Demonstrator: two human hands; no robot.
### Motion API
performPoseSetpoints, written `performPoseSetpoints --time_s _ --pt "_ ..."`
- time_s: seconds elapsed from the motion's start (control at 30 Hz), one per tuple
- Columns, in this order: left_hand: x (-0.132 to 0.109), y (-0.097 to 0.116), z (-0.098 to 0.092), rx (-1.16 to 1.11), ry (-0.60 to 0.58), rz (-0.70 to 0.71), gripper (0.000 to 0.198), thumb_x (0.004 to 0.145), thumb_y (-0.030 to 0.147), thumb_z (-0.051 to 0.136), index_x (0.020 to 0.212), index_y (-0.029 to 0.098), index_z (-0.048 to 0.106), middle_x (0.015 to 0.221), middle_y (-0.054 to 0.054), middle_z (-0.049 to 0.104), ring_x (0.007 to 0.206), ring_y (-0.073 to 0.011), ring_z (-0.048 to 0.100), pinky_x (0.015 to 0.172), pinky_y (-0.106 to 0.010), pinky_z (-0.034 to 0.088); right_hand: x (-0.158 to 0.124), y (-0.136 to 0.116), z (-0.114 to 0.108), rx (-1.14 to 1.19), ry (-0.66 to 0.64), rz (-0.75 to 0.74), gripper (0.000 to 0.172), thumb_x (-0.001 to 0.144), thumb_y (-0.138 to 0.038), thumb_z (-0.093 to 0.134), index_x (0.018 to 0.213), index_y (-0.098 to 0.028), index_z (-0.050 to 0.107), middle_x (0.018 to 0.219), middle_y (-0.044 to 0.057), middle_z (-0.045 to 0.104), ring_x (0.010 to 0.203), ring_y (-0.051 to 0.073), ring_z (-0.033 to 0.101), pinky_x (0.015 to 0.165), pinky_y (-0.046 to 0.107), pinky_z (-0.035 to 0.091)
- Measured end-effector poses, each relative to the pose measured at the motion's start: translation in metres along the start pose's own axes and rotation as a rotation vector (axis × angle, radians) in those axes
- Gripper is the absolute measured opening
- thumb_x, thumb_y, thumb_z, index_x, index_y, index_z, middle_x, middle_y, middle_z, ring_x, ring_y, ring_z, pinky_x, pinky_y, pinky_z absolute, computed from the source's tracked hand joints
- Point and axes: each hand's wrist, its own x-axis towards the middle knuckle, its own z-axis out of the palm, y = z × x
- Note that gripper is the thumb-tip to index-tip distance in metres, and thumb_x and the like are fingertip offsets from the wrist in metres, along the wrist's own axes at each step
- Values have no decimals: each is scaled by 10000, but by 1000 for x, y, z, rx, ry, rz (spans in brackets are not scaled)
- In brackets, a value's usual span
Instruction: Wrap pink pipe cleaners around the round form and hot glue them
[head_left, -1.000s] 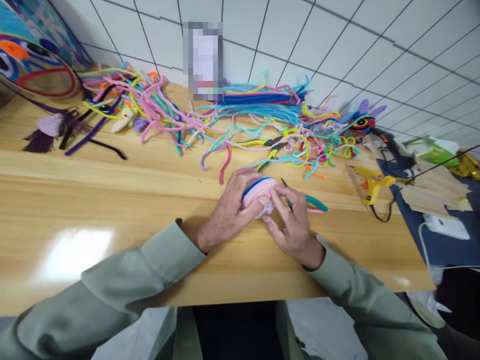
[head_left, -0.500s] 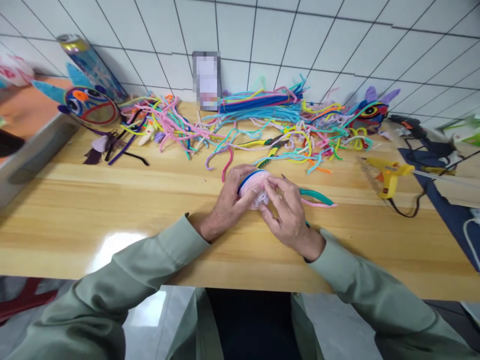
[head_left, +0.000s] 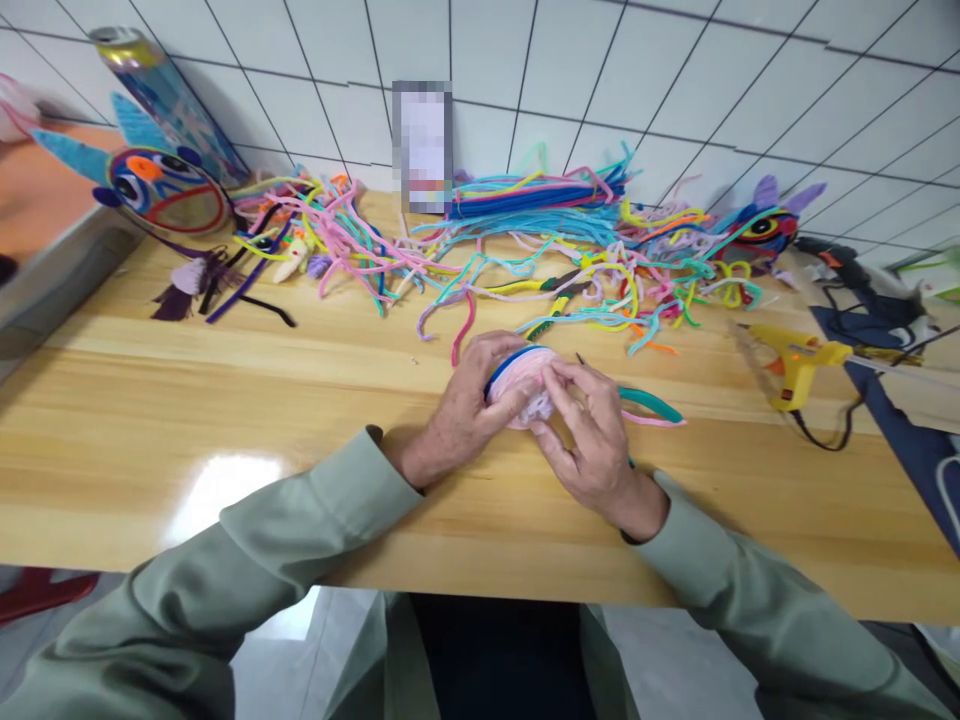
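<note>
Between my hands is a round pink pipe-cleaner piece (head_left: 517,378) with a blue rim along its upper left and a pale lilac part at its lower edge. My left hand (head_left: 469,405) is wrapped around its left side, thumb lying across the front. My right hand (head_left: 592,430) pinches at its right side with thumb and forefinger; whatever small part lies between those fingertips is hidden. Just right of my right hand, a teal strip (head_left: 652,403) and a pink pipe cleaner lie on the wooden table (head_left: 225,400).
Loose colourful pipe cleaners (head_left: 360,240) and a blue bundle (head_left: 540,198) line the wall, with green-and-yellow pliers (head_left: 559,305) among them. A yellow glue gun (head_left: 799,365) lies right. Decorated fish-like faces stand left (head_left: 169,190) and right (head_left: 765,230), a phone (head_left: 424,150) behind.
The whole view has shifted slightly, so table items appear a little displaced. My hands keep nearly the same hold on the pink piece.
</note>
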Motion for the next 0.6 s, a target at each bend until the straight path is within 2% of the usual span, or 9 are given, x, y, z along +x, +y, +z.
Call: performPoseSetpoints --time_s 0.2,0.4,0.6 --pt "-2 2 0 33 49 68 405 1086 473 668 1395 228 569 1355 -136 681 1321 -280 671 1130 -480 586 1 -5 -8 41 4 37 728 1048 -247 677 1723 -233 403 1479 189 697 1364 361 688 1110 613 618" --pt "-4 5 -3 59 23 89 425 1069 418 685 1426 239 539 1386 -139 659 1350 -302 658 1140 -509 573 1 -7 -13 49 3 58 622 1048 -243 676 1641 -252 491 1451 171 702 1345 355 701 1074 619 639" --pt "-5 9 -5 9 8 66 394 1076 401 680 1402 239 528 1397 -146 636 1415 -308 623 1171 -525 564 1 -9 -15 52 -17 39 626 1031 -201 679 1634 -227 511 1431 182 682 1341 352 686 1074 600 634"
